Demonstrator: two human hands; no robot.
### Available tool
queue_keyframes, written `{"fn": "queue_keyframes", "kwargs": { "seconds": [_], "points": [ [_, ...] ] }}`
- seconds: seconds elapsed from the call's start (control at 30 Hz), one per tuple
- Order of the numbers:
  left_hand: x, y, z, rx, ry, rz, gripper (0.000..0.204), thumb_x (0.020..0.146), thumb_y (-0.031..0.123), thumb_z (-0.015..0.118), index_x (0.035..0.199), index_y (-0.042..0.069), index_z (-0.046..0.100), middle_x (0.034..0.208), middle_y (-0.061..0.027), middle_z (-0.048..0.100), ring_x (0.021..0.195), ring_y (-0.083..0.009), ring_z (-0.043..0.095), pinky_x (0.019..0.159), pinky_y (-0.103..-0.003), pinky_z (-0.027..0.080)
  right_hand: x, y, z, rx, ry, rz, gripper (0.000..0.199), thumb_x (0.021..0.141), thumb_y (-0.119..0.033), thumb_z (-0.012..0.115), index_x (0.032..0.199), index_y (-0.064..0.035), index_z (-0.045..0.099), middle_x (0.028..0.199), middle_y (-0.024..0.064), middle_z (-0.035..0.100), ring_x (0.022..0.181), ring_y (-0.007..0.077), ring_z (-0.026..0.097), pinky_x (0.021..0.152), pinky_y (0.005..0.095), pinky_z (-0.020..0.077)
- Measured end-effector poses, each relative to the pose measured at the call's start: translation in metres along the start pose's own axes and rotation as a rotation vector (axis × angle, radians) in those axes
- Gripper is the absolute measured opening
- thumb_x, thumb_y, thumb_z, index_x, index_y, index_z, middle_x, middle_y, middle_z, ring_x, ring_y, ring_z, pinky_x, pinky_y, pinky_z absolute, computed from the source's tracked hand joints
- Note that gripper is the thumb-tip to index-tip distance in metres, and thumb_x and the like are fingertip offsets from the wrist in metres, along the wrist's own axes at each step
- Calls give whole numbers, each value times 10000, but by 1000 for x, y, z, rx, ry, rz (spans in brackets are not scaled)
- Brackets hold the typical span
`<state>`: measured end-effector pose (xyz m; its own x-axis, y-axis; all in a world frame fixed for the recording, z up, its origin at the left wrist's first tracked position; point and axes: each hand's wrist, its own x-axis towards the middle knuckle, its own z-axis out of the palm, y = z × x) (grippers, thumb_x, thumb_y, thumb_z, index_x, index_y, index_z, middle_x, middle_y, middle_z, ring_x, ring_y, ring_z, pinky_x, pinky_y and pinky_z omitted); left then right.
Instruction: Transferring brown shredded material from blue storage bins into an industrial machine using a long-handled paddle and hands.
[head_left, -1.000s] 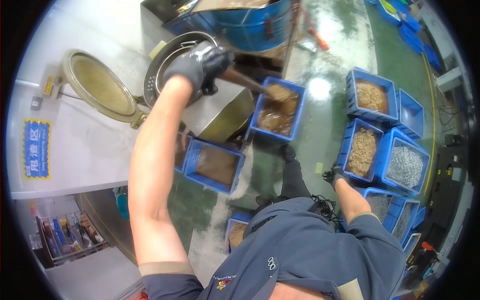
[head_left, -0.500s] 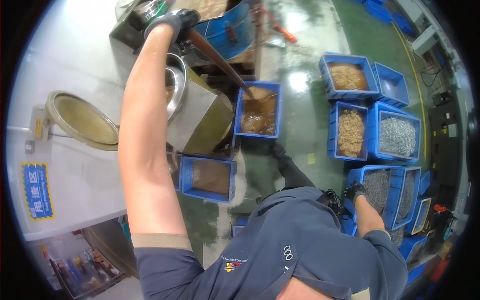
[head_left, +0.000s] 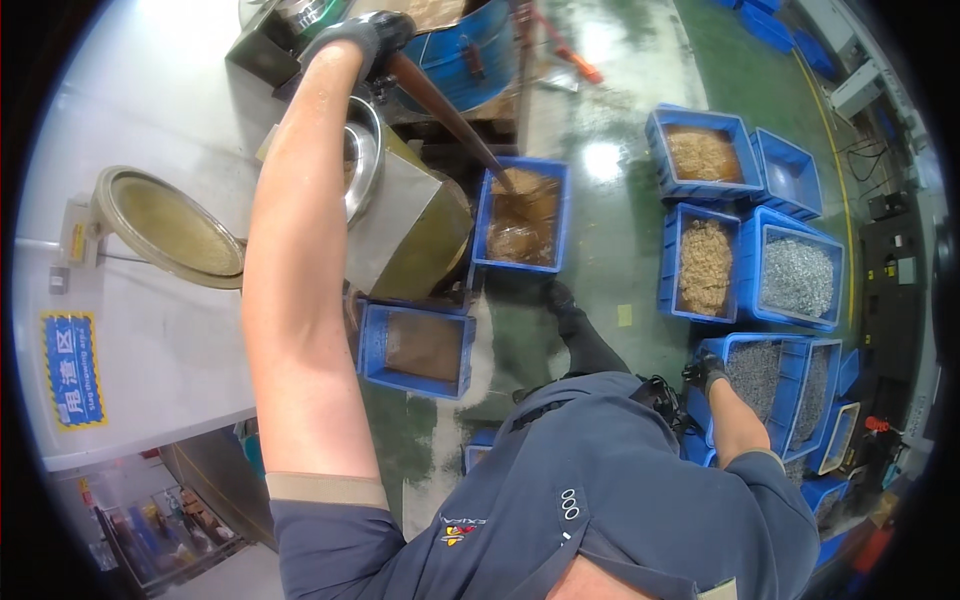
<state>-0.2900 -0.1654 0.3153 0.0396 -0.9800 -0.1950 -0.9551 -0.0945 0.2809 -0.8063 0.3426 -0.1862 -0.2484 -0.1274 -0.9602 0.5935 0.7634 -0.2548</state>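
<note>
Blue, the bin [head_left: 561,215] at one o'clock holds the foot of a brown pole [head_left: 447,117]. Stretched toward eleven, the left arm [head_left: 300,250] ends in the left hand [head_left: 384,42], clenched round the pole; the right hand [head_left: 707,370] hangs at four, grip unclear.

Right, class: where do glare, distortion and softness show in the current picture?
Head view: glare leaves a white patch on the floor; head view, right: the yellow line bends; head view, lower left: the rack looks soft; head view, top: the left glove is dark, showing little detail.
</note>
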Motion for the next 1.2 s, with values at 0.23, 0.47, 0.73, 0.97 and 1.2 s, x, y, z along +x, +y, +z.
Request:
{"fn": "queue_keyframes", "kwargs": {
  "seconds": [0.23,0.47,0.73,0.97,1.2],
  "points": [
    [-32,8,3,175,-14,150,316,905,334,416,1029,124,617,1044,-92,624,899,-231,570,825,-345,443,-15,-15,29,-98,40,-13,594,868,-652,450,1240,-188,452,811,172,606,602,354,612,542,453,477],
    [-24,-5,2,260,41,285,336,881,356,441,1005,102,623,960,-92,630,826,-205,568,779,-310,445,2,0,16,-159,9,-69,643,858,-674,438,1255,-169,429,842,183,610,652,375,628,565,470,480],
    [-31,0,4,82,32,164,363,855,374,457,966,76,632,877,-92,625,738,-174,573,705,-290,453,18,15,5,-209,15,-37,721,827,-732,402,1233,-138,445,919,192,609,737,393,628,604,490,474],
    [-40,11,2,45,3,127,374,856,388,470,984,77,632,888,-92,625,754,-182,568,735,-299,451,43,19,-19,-286,-43,-95,780,824,-727,415,1261,-81,421,1090,233,582,870,450,605,716,522,473],
    [-42,5,0,100,15,136,400,864,401,464,999,65,633,900,-99,630,763,-190,572,755,-298,453,33,13,0,-278,-82,-45,842,824,-734,399,1351,-79,349,1225,241,534,1010,472,567,863,551,419]
  ]
}}
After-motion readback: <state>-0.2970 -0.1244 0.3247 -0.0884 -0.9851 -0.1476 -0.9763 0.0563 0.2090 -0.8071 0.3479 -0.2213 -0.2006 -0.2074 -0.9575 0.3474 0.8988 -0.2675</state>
